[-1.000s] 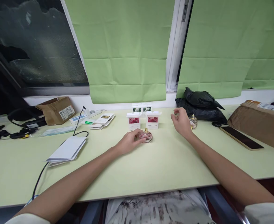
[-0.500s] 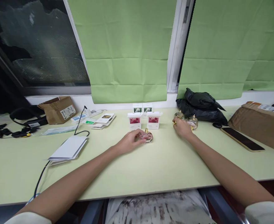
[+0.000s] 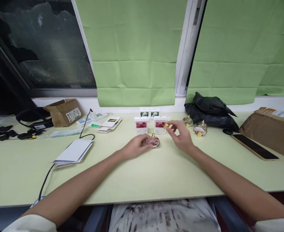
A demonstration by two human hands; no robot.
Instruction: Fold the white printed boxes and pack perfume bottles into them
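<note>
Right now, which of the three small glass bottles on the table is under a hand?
The pink bottle in front of the pink-printed boxes: the left hand rests on it. The two other bottles stand untouched by the black bag.

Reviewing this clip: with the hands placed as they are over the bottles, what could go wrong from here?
1. The right hand pinches a small gold cap at its fingertips; it could slip and roll off the table.
2. The left hand only lightly steadies the pink perfume bottle, which might tip or slide.
3. The open-flapped pink boxes stand right behind and could be knocked over.
</note>
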